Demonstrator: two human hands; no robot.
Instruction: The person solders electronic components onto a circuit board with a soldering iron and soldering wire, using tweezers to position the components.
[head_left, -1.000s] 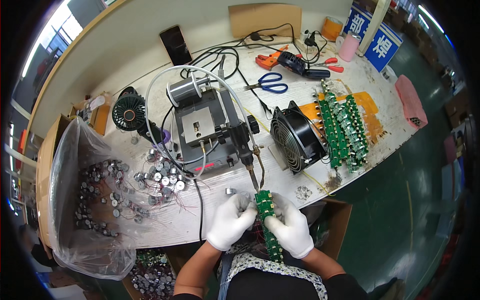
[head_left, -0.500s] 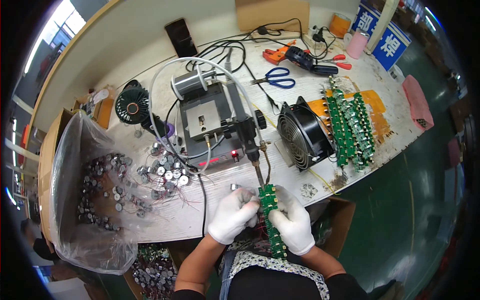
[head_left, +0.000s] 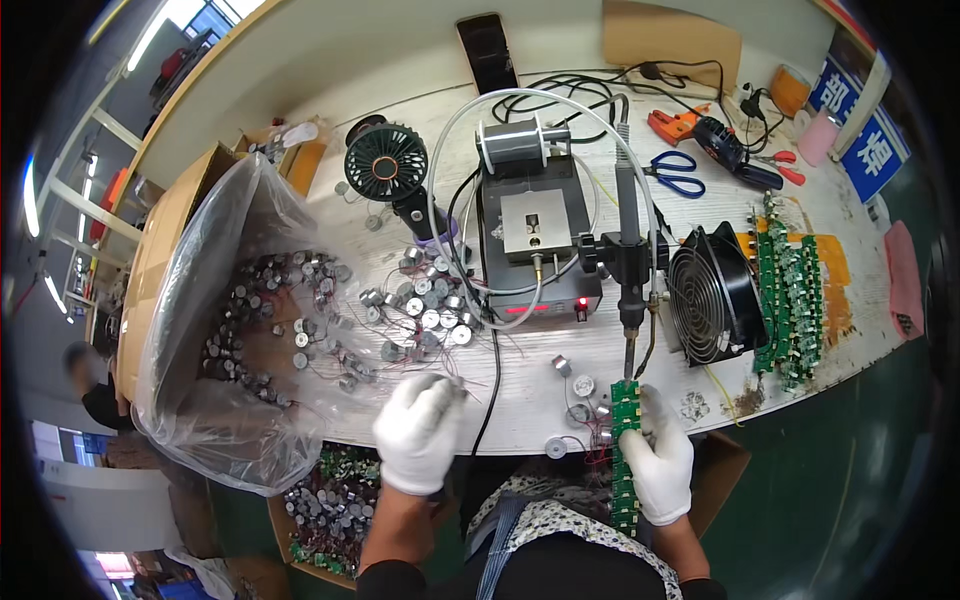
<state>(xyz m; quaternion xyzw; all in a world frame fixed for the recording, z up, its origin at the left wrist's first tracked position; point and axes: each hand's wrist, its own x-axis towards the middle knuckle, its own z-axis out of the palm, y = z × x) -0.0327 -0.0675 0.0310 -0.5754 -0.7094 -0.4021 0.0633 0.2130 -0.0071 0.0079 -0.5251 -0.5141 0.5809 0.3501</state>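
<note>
My right hand [head_left: 660,455], in a white glove, grips a long green circuit board strip [head_left: 625,450] upright, its top under the soldering iron tip [head_left: 629,360]. Several small round silver motors [head_left: 583,386] on thin red wires lie left of the strip. My left hand [head_left: 418,432], gloved too and slightly blurred, is over the table's front edge, away from the strip. Its fingers are pinched around what looks like a small motor [head_left: 436,382] with thin wires trailing. A pile of loose motors [head_left: 430,310] lies just beyond it.
An open carton [head_left: 160,290] lined with plastic holds many motors at left; another box [head_left: 335,510] stands below. A solder feeder [head_left: 540,240], handheld fan [head_left: 386,165], black fan [head_left: 715,295], blue scissors [head_left: 678,176] and stacked green boards [head_left: 790,300] occupy the table.
My left hand has moved left, away from the strip toward the motor pile. My right hand still holds the strip. The view has turned left, so the bench appears shifted right.
</note>
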